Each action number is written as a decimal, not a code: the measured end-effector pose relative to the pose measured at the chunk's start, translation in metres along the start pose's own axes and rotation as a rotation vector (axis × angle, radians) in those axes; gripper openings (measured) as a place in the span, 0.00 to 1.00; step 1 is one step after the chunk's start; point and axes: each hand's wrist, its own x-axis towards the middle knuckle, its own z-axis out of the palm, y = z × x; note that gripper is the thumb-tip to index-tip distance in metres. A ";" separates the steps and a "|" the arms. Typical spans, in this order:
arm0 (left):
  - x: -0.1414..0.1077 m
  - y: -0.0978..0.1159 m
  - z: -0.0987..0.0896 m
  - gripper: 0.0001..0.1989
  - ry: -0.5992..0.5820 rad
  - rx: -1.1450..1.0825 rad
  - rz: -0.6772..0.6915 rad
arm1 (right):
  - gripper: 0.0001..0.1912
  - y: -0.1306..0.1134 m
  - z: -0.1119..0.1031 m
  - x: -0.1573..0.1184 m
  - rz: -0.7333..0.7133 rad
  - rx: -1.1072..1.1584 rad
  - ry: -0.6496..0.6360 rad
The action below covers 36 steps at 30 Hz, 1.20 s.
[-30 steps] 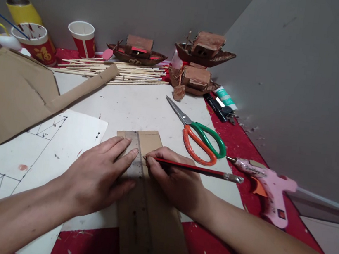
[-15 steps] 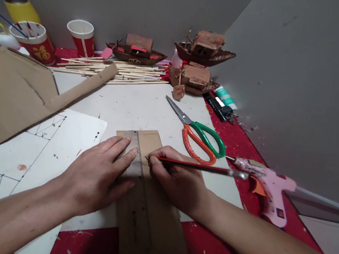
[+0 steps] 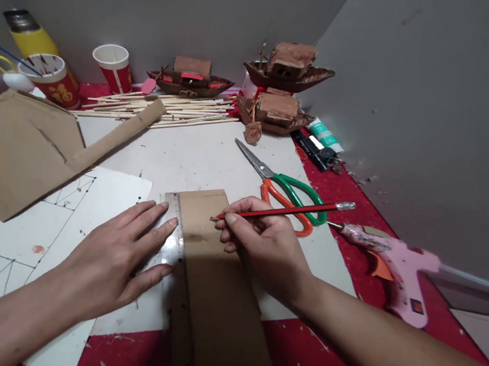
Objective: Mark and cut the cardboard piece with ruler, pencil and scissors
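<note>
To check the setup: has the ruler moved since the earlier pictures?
Yes. The ruler has moved to the left, farther from the scissors, which lie on the table as before.

Three brown model boats (image 3: 290, 62) are grouped at the back, near a pile of wooden sticks (image 3: 191, 106). A yellow bottle (image 3: 36, 43) is partly hidden by a red-and-white cup (image 3: 61, 87). A pink glue gun (image 3: 407, 267) is seen near the scissors (image 3: 263, 168).
</note>
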 end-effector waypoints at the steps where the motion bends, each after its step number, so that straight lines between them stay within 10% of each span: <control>1: 0.000 -0.001 0.000 0.29 0.002 -0.003 0.003 | 0.14 -0.001 0.000 0.000 0.002 -0.001 -0.002; 36: 0.005 -0.004 -0.009 0.29 -0.028 -0.028 0.035 | 0.12 0.000 -0.002 0.001 -0.045 -0.012 -0.056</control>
